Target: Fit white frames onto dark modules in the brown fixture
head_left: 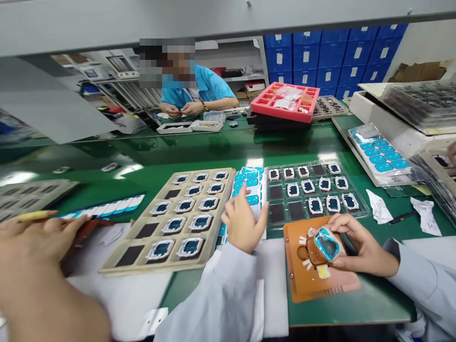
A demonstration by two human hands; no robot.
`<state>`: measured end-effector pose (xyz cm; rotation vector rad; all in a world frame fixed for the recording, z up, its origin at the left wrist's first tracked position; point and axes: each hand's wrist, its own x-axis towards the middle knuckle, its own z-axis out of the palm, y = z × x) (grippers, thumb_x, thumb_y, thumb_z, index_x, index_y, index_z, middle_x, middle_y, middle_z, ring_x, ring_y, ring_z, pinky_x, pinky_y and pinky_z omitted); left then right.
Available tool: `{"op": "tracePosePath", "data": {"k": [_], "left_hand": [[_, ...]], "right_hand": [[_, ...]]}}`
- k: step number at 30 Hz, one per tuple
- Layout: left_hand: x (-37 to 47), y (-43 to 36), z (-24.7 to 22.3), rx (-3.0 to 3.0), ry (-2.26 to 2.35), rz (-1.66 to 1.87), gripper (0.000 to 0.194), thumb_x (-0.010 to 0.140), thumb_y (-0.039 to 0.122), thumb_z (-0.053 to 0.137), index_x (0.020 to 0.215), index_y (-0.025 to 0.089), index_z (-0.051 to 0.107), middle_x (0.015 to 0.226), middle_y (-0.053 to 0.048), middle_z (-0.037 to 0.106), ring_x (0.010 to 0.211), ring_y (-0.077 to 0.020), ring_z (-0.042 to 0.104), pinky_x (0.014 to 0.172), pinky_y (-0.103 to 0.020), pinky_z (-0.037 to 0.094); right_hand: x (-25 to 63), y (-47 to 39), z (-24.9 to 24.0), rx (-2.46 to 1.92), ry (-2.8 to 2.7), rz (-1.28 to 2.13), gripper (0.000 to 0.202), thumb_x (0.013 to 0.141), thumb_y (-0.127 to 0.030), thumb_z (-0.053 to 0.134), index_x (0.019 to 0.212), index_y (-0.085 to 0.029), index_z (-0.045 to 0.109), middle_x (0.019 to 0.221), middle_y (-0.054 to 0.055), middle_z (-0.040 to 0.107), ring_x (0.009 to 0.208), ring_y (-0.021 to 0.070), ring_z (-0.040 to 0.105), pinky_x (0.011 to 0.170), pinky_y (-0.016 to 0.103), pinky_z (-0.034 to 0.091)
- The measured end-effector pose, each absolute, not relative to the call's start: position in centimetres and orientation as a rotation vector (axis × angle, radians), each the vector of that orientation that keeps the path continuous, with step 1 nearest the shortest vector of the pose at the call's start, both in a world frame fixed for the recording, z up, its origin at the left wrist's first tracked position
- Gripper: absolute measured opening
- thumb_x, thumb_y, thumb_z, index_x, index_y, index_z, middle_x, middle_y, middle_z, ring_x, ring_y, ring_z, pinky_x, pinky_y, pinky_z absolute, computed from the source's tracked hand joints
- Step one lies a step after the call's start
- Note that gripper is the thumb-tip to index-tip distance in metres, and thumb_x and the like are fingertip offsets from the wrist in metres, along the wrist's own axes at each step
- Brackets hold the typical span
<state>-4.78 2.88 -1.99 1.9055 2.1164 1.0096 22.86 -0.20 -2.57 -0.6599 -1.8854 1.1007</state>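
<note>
a: where's the watch case [327, 243]?

b: on the brown fixture [313, 280] at the table edge. the right hand [359, 244] grips it, fingers curled around its far side, the blue face up.

a: and the left hand [243, 223]?

b: loosely open, forefinger raised, tip touching the sheet of blue stickers [249, 187]. holding nothing.

a: what crowds around them?

b: the beige tray [171, 221] of cases lies left of the stickers, the clear tray [313, 192] right of them, just behind the fixture. crumpled paper scraps [379, 206] sit near the right wrist.

a: anything in the way?

b: another person's blurred hand [39, 251] fills the lower left, a yellow stick [33, 216] in its fingers. across the green table [213, 152] a person in a blue shirt [199, 88] works, near a red tray [285, 102].
</note>
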Motion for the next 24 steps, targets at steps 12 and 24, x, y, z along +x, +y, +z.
{"op": "tracePosePath", "data": {"k": [12,24], "left_hand": [[-6.1,6.1,-2.8,1.678,2.465,0.509,0.067,0.087,0.044,0.061,0.142,0.012,0.04,0.138,-0.02,0.054,0.131,-0.0368,0.045,0.104,-0.053,0.04],[-6.1,5.8,-2.9,1.784,2.382,0.804,0.022,0.089,0.027,0.058,0.11,0.024,0.063,0.131,-0.009,0.061,0.12,-0.033,0.053,0.093,-0.05,0.043]], "right_hand": [[23.5,0.1,-3.6,-0.65,-1.791,1.052,0.03,0.085,-0.035,0.075,0.107,-0.028,0.055,0.104,0.006,0.06,0.098,0.0202,0.062,0.08,0.026,0.055],[23.9,4.9,-3.1,-0.948,-1.733,0.804,0.039,0.082,-0.051,0.074,0.103,-0.027,0.051,0.086,0.002,0.065,0.073,0.0186,0.061,0.066,0.029,0.051]]}}
